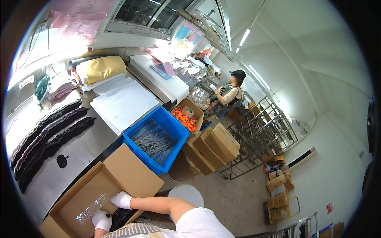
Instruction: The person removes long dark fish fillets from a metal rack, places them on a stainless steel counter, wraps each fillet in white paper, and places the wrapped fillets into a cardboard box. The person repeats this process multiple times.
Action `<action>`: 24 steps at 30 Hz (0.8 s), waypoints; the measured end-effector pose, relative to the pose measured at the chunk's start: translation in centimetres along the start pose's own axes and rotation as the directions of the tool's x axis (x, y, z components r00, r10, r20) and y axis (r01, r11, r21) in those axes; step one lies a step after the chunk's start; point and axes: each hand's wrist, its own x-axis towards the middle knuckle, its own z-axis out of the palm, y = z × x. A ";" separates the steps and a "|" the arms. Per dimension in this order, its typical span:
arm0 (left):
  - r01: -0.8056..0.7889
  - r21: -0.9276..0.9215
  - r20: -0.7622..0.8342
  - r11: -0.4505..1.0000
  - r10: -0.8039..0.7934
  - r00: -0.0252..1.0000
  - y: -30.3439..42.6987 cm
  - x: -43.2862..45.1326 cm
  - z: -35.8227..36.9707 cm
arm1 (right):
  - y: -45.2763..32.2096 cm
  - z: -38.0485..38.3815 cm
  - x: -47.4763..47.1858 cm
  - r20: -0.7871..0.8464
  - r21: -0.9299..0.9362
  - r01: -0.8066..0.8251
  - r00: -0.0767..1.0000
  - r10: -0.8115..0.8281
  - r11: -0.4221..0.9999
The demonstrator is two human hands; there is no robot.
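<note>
Both of my hands wear white gloves and are inside an open cardboard box (80, 190). My left hand (101, 220) is at the near end of a crinkled clear plastic wrapper (89, 210), with a small dark piece beside its fingers. My right hand (122, 200) is by the wrapper's other end, above a dark bundle (120, 218) lying along the box's near side. Whether either hand grips anything is hard to tell. On the steel table (80, 160) lie several dark fluffy strips (56, 142) and a small black flat piece (62, 161).
A blue plastic bin (178, 142) of thin grey strands stands beyond the box. Behind it are a carton (199, 114) with orange pieces and more cardboard boxes (220, 142). White sheets (123, 104) cover part of the table. A round stool (187, 193) is close by; a co-worker (230, 92) stands farther back.
</note>
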 end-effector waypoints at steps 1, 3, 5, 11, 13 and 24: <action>0.001 -0.019 -0.007 1.000 -0.001 1.000 -0.1 -0.3 -0.1 | 0.0 0.2 0.1 0.000 0.034 -0.010 1.000 0.010 0.999; -0.033 -0.191 -0.078 0.981 0.018 0.997 -0.2 -1.2 -1.5 | -0.1 0.2 -0.4 0.011 0.084 -0.067 0.998 0.066 0.994; -0.127 -0.328 -0.181 0.936 0.070 0.981 -0.4 -1.4 -2.1 | -0.7 -1.5 -1.5 -0.007 0.109 -0.099 0.995 0.101 0.989; -0.315 -0.435 -0.147 0.843 0.278 0.949 -0.2 -0.6 0.9 | -0.6 0.6 -5.7 -0.111 0.113 -0.001 0.994 0.014 0.994; -0.190 -0.378 -0.012 0.906 0.201 0.980 0.0 -0.2 0.1 | 0.0 -1.2 -4.8 0.055 0.158 0.032 0.998 -0.041 0.987; 0.065 -0.042 0.033 0.997 -0.063 0.997 2.3 0.3 0.9 | -1.3 -2.6 -4.5 -0.058 0.134 0.402 0.915 -0.398 0.906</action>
